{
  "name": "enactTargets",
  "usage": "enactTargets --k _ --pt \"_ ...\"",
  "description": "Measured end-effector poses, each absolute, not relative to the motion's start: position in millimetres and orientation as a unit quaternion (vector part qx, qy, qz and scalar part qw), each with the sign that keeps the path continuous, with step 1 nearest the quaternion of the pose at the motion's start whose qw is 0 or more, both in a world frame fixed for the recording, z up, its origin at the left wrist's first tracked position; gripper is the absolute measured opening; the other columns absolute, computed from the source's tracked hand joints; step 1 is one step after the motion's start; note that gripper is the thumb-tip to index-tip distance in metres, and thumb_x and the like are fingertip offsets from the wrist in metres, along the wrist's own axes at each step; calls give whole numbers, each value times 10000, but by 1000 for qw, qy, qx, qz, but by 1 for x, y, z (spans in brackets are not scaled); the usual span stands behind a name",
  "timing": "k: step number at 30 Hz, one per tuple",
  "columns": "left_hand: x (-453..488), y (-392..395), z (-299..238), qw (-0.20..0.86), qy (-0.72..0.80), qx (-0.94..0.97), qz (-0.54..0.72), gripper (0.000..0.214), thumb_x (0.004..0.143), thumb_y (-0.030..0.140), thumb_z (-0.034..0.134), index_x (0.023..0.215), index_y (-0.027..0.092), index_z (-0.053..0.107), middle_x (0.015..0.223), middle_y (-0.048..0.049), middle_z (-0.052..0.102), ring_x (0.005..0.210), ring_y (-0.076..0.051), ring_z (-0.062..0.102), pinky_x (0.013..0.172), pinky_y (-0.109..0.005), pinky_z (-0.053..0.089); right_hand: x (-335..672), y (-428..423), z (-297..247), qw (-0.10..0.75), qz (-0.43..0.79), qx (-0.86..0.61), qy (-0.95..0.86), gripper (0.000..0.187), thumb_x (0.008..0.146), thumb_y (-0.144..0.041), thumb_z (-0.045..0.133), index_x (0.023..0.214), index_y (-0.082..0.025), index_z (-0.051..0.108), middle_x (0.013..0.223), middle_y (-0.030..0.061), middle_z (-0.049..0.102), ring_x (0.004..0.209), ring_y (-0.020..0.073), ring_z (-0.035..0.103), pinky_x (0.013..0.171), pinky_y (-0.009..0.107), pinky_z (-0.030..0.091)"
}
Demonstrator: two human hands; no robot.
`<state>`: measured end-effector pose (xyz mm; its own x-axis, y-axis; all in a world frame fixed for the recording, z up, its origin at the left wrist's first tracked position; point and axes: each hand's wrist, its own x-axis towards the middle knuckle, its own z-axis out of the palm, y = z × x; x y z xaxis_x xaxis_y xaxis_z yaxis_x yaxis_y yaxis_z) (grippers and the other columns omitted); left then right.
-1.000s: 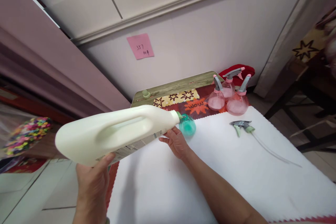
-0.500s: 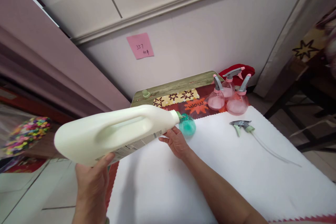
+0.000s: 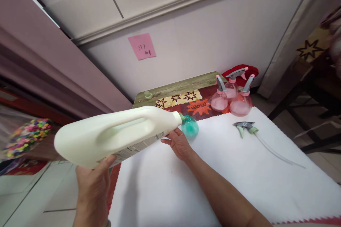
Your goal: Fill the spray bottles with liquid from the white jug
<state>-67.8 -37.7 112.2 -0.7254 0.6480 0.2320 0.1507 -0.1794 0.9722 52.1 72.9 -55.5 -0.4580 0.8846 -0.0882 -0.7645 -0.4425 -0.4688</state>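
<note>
A large white detergent jug [image 3: 119, 131] lies tipped on its side in the air, its handle facing me. My left hand [image 3: 93, 177] grips its bottom end from below, thumb on the near side. Under the neck, my right hand [image 3: 177, 143] is closed against the jug; part of its fingers is hidden behind it. The jug's green spout [image 3: 182, 116] is at the open mouth of a round green spray bottle [image 3: 190, 128], which stands on the white tabletop without its head. Whether liquid flows from the spout cannot be made out.
A grey and green spray head [image 3: 246, 127] with its long tube lies on the white tabletop [image 3: 229, 170]. Several pink spray bottles [image 3: 240, 105] stand together at the back right. A small green cap [image 3: 148, 94] sits at the back left, near the wall.
Almost nothing differs. The jug and both hands hold nearly the same place, with the jug's bottom end shifted very slightly left.
</note>
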Motion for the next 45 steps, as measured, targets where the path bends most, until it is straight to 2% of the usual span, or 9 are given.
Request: enactTargets --k 4,7,10,15,24,32,37,41,45 --pt "-75 -36 108 162 601 341 705 501 528 170 873 1011 207 748 1153 -26 759 1278 -261 603 1005 -275 545 52 73 -55 494 836 -162 -178 447 607 -462 945 933 -242 733 910 2 755 863 182 686 736 334 621" --pt "-77 -36 107 162 604 336 704 485 534 165 874 999 201 743 1140 -25 763 1253 -249 619 1012 -272 537 52 73 -55 494 835 -162 -179 448 610 -461 944 938 -241 733 912 3 755 865 183 687 735 331 622" --pt "-77 -36 107 161 607 335 703 499 523 176 876 1002 198 740 1133 -30 764 1225 -261 637 997 -296 552 52 72 -55 494 834 -161 -185 431 635 -459 929 947 -244 724 930 3 756 876 187 690 753 345 622" --pt "-81 -36 105 156 610 348 695 494 523 191 881 998 205 744 1130 -37 763 1264 -291 614 1060 -365 528 51 72 -58 496 834 -158 -184 439 639 -458 926 962 -246 718 942 6 756 883 191 691 760 354 620" --pt "-85 -34 104 161 596 352 704 476 514 179 902 959 203 736 1112 -10 763 1234 -223 622 1103 -267 460 51 73 -57 496 834 -156 -182 437 637 -458 930 962 -252 725 945 3 756 887 187 689 748 342 617" --pt "-88 -34 103 153 587 356 711 523 472 155 909 966 192 740 1112 -22 764 1220 -235 632 1100 -280 468 52 72 -56 495 836 -156 -179 442 628 -455 938 951 -244 723 937 5 754 886 188 687 757 348 612" --pt "-87 -34 103 159 599 353 700 495 519 177 900 989 203 747 1116 -18 765 1219 -240 637 1067 -288 503 53 73 -55 493 837 -157 -178 461 617 -465 944 953 -239 724 934 1 753 879 178 686 742 327 614" --pt "-93 -34 98 148 578 365 715 510 471 185 908 956 202 751 1100 -16 770 1224 -236 632 1058 -286 512 52 73 -54 493 837 -160 -174 471 598 -472 950 944 -236 733 923 0 755 871 177 688 727 320 619" --pt "-93 -34 97 154 583 358 713 483 514 181 902 971 211 749 1117 -10 766 1252 -217 618 1074 -270 496 52 73 -54 494 838 -158 -171 457 591 -466 955 931 -245 745 917 -4 759 862 173 690 712 309 620"
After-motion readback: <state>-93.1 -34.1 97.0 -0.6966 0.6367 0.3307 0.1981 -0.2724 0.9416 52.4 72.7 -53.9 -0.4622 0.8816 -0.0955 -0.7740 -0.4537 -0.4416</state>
